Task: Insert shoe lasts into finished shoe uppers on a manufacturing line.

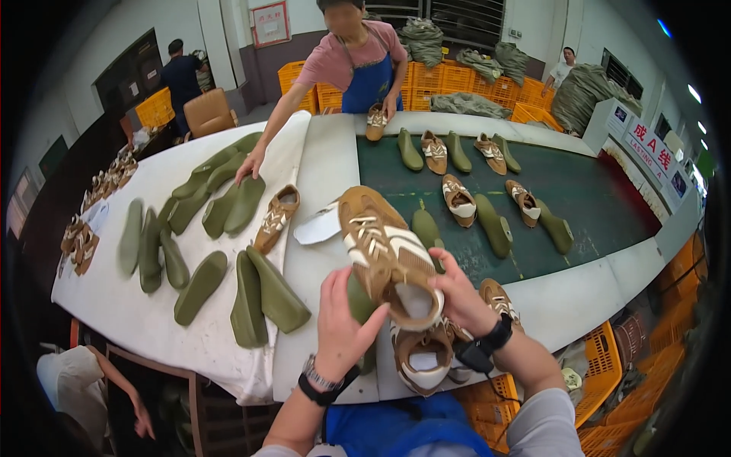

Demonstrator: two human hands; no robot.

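Observation:
A brown sneaker [371, 217] with white stripes and laces is held up in front of me, toe away and heel opening toward me. My right hand [463, 295] grips its heel on the right side. On the left, my left hand [343, 324] has its fingers along the shoe's side and its thumb by the heel; the fingertips are partly hidden. Below the held shoe, another brown sneaker [421, 358] rests near the table's front edge. Just right of it is one more sneaker [499, 301], partly behind my right hand. A green shoe last [359, 298] shows between my left hand and the held shoe.
Several green shoe lasts [202, 288] lie on the white-covered table [327, 327] to the left, beside a sneaker [276, 218]. Lasts and sneakers stand on the green conveyor belt [601, 209]. Across the table, a co-worker [365, 65] reaches toward the lasts, holding a sneaker. Orange crates [601, 365] stand at right.

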